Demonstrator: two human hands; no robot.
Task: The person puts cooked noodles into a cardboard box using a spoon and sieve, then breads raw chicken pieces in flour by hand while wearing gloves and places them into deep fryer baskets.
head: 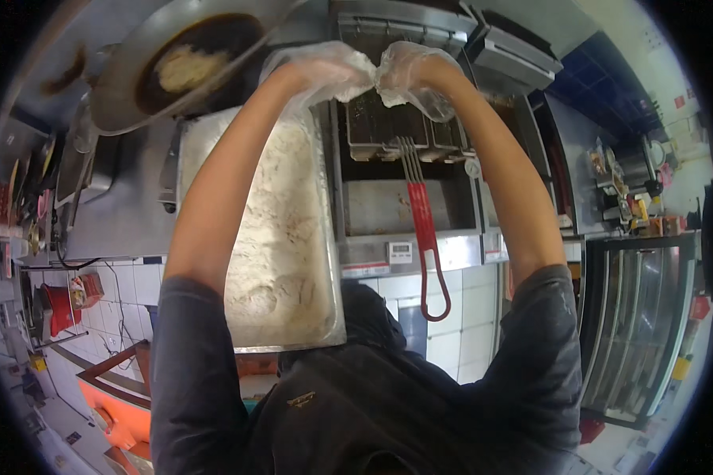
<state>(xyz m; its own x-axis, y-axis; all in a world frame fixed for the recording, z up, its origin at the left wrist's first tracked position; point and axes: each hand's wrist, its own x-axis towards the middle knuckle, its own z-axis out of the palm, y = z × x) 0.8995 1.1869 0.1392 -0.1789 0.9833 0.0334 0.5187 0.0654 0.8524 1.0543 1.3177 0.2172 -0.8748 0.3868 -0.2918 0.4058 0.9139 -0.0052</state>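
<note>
Both of my hands wear clear plastic gloves coated with white flour. My left hand (pixel 333 71) and my right hand (pixel 413 74) meet at the fingertips above a deep fryer basket (pixel 386 127). Something pale and floury lies between or along the fingers; whether it is a held piece or only coating, I cannot tell. A metal tray of flour (pixel 291 237) stands below my left forearm. Under my hands the basket sits in the fryer, and its handle with a red grip (pixel 426 225) points towards me.
A large metal bowl (pixel 116 101) with dark liquid and a pale battered mass stands at the upper left. Right of the fryer are more fryer wells and a steel counter (pixel 576 160). A glass-fronted cabinet (pixel 636 326) stands at the far right.
</note>
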